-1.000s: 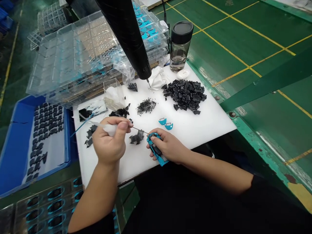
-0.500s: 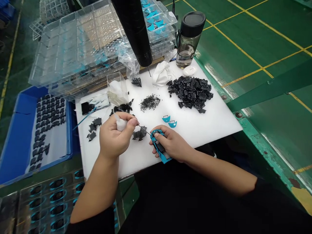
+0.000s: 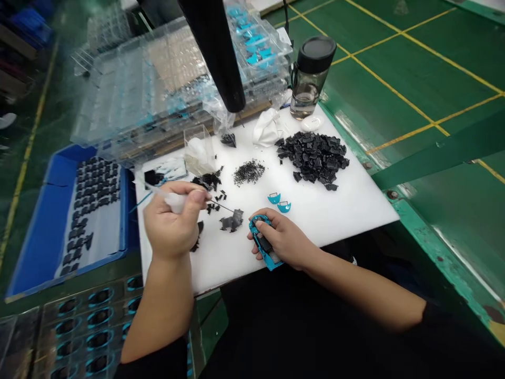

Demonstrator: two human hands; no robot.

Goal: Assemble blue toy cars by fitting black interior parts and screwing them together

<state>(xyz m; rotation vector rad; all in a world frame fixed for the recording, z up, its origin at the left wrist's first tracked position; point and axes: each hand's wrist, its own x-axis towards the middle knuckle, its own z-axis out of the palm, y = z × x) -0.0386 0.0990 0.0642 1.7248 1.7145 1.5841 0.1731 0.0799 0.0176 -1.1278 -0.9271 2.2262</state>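
Note:
My left hand (image 3: 173,218) is closed around a white-handled tool (image 3: 175,202) with a thin dark shaft. The tip of that shaft points down at small dark grey plastic pieces (image 3: 231,221) on the white board; whether it touches them I cannot tell. To the right, my right hand (image 3: 282,237) grips a blue plastic housing (image 3: 269,259) with dark parts inside, its thumb pressing near the rounded far end. Just beyond that hand lie two small blue curved pieces (image 3: 283,207). A heap of tiny black parts (image 3: 248,172) is spread mid-board.
A pile of black plastic pieces (image 3: 313,158) lies at right, near a drinking bottle (image 3: 313,76). Clear trays (image 3: 118,121) are stacked behind. A black tube (image 3: 216,52) hangs overhead. A blue bin (image 3: 35,226) with rows of black parts stands left of the white board (image 3: 335,221).
My left hand has drawn the tool's tip leftward, away from the blue housing, to over the dark grey pieces. My right hand still holds the housing. The whole view has shifted slightly.

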